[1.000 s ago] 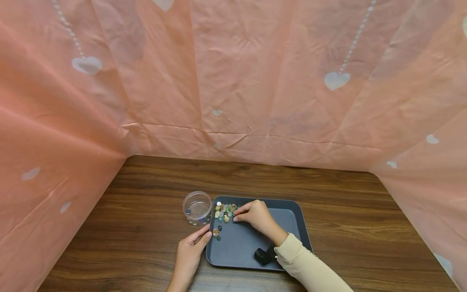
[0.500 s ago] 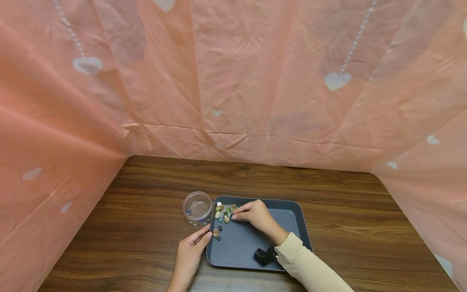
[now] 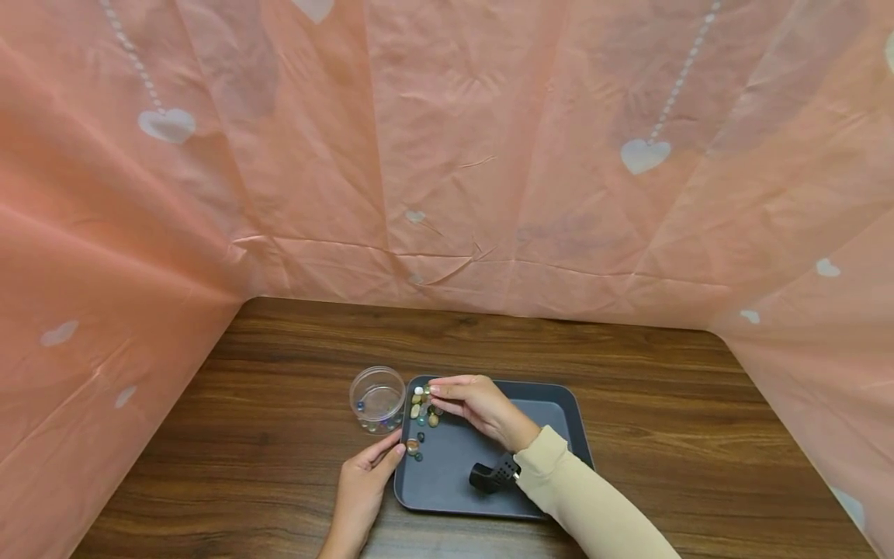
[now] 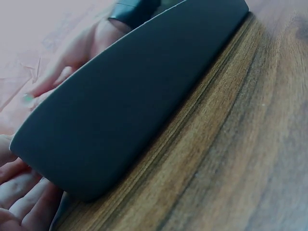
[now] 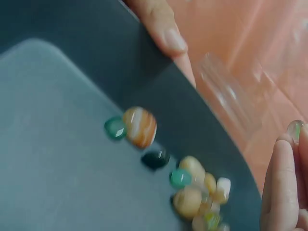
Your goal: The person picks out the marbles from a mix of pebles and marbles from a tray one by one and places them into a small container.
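My right hand [image 3: 482, 410] is raised over the far left part of the dark grey tray [image 3: 457, 473]. Thumb and fingertips pinch a clear glass marble [image 5: 294, 129] with a green streak inside. Below it, a cluster of small pebbles and marbles [image 5: 188, 201] lies in the tray's corner. An orange-and-white striped stone [image 5: 140, 127] sits apart with a green stone [image 5: 115, 128] and a dark stone [image 5: 156, 159] beside it. My left hand [image 3: 365, 477] holds the tray's left edge, thumb at the rim; in the left wrist view its curled fingers are partly hidden by the tray wall.
A clear round plastic tub [image 3: 377, 396] with several marbles in it stands against the tray's left side. The wooden table [image 3: 279, 435] is bounded by pink curtains [image 3: 447, 155]. A black wrist device [image 3: 492, 475] hangs under my right forearm.
The right hand has lifted from the pebble cluster and moved left with a marble between its fingertips. The left hand and the tray have stayed in place.
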`<action>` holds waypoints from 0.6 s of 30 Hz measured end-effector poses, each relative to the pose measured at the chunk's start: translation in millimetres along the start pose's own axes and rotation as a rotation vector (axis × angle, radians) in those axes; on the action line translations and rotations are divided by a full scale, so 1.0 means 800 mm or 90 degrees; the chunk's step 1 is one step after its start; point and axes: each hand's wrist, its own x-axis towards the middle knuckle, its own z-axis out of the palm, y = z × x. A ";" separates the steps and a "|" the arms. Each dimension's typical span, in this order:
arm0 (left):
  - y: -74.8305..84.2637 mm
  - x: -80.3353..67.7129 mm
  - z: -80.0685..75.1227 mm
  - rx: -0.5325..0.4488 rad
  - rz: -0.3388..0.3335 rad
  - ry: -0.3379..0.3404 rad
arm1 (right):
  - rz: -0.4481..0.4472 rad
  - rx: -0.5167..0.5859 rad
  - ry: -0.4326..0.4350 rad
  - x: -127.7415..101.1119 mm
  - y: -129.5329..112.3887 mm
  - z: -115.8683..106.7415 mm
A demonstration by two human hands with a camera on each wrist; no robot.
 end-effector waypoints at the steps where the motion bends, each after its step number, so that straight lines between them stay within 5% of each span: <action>1: 0.000 0.000 0.000 0.001 0.000 0.000 | -0.003 -0.008 -0.005 0.002 -0.002 0.005; 7: -0.001 0.000 -0.001 0.014 0.000 -0.007 | -0.052 -0.156 -0.017 0.017 -0.019 0.042; 14: -0.001 0.000 -0.003 0.029 -0.009 -0.011 | -0.265 -0.598 0.005 0.025 -0.036 0.084; 18: 0.000 0.001 -0.003 0.030 -0.007 -0.015 | -0.351 -0.724 -0.025 0.027 -0.036 0.101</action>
